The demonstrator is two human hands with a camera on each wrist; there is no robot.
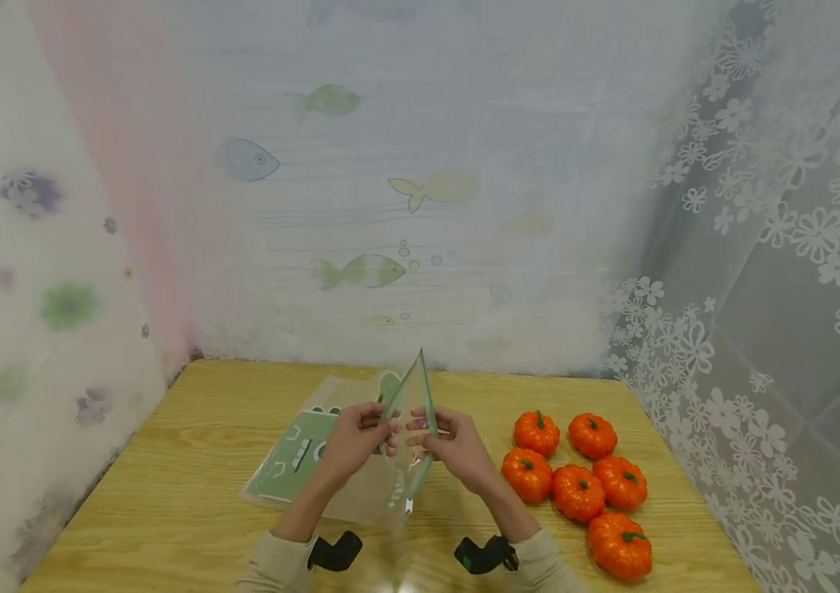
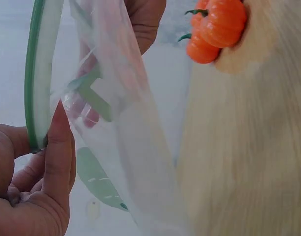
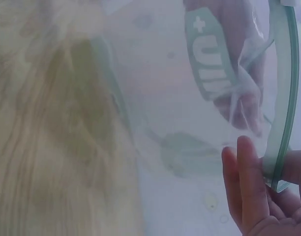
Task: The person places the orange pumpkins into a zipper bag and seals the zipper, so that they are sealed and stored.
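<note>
A clear zip bag (image 1: 416,473) with green edges and pale green print stands between my two hands, its mouth spread apart. My left hand (image 1: 349,441) pinches one green-edged side between thumb and fingers. On the opposite side, my right hand (image 1: 459,445) pinches the other edge the same way. A white slider (image 1: 408,505) sits at the near end of the zip. Through the film in the left wrist view, the fingers of the right hand show faintly behind the bag (image 2: 140,157). I see nothing inside it.
Flat on the wooden table (image 1: 190,445), partly under my left hand, lies green-printed plastic bag packaging (image 1: 287,465). Several small orange pumpkins (image 1: 578,492) with green stems are grouped to the right. A fish-patterned curtain (image 1: 361,272) hangs behind the table.
</note>
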